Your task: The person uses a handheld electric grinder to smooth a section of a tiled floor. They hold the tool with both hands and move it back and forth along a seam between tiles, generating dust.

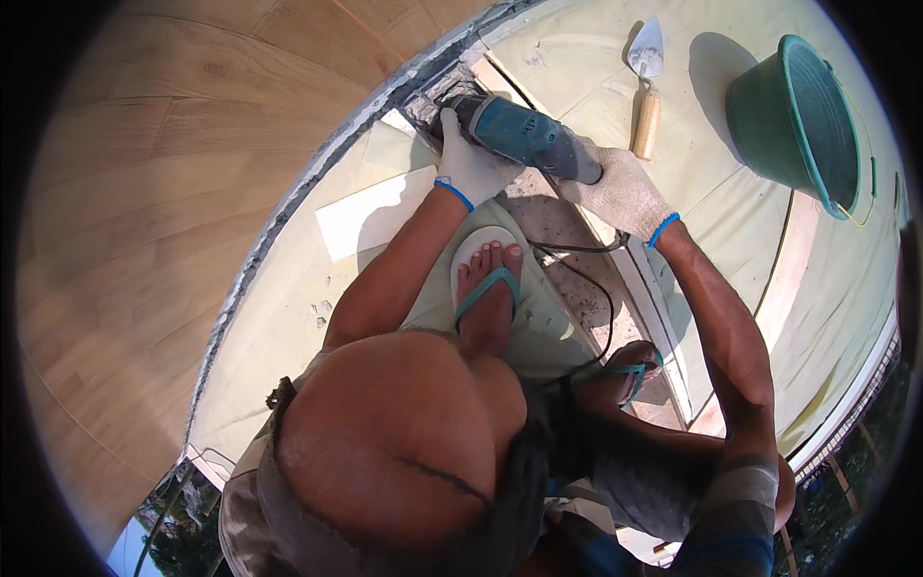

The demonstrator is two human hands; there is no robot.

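A teal and black angle grinder lies across both my gloved hands, its dark head toward the rough grey edge at the upper left. My left hand, in a whitish knit glove with a blue cuff, is closed around the front of the tool, thumb up. Wrapped round the rear end of the body is my right hand, gloved the same way. The grinder's head is close to a broken, crumbly patch; its disc is hidden, so I cannot tell if it touches. A black cord trails near my feet.
A pointing trowel with a wooden handle lies beyond my right hand, beside a green bucket. A white flat piece lies left of my sandalled foot. Pale sheeting meets a brown plank-patterned surface along a grey edge.
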